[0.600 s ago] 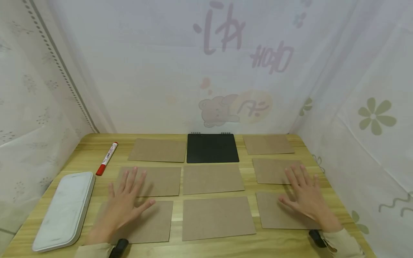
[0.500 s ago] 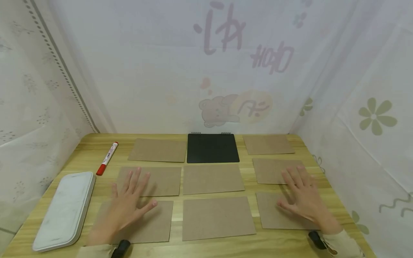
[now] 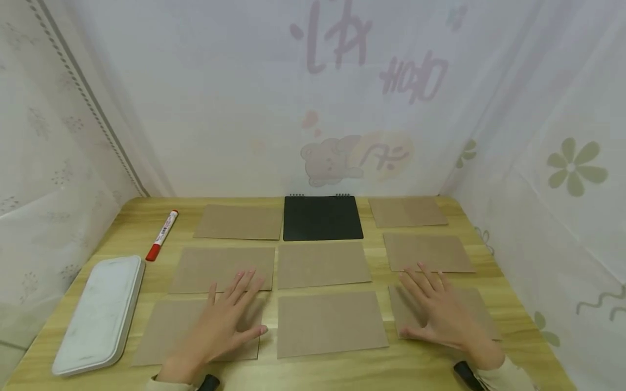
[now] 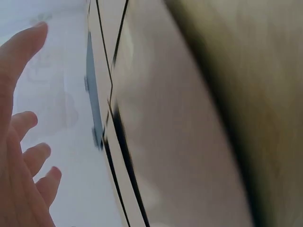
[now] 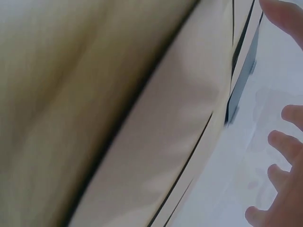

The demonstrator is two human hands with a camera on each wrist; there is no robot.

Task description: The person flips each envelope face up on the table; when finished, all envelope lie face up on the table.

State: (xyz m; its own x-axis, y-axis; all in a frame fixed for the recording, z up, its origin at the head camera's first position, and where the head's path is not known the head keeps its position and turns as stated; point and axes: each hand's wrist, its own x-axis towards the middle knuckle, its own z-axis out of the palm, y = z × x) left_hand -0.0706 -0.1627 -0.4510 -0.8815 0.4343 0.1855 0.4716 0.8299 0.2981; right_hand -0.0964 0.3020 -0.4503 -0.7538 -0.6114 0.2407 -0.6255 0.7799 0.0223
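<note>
Several brown cardboard rectangles lie in rows on the wooden table, with a black spiral-bound pad (image 3: 323, 218) at the back middle. My left hand (image 3: 222, 326), fingers spread, is over the front-left cardboard piece (image 3: 163, 328), its fingertips reaching over the middle-left piece (image 3: 202, 266). Above the front-right piece (image 3: 476, 307) is my right hand (image 3: 440, 315), its fingers also spread. Both hands hold nothing. In the wrist views, the left fingers (image 4: 21, 61) and the right fingers (image 5: 286, 142) stand apart from the cardboard.
A white oblong case (image 3: 98, 315) lies at the left, and a red-and-white marker (image 3: 162, 236) lies behind it. Patterned white cloth (image 3: 220, 108) hangs at the back and both sides. Between the hands lies the front-middle cardboard piece (image 3: 330, 326).
My left hand has moved right and a little toward me. My right hand has shifted left and slightly nearer. The head view has tilted slightly; the cardboard and pad stay in place.
</note>
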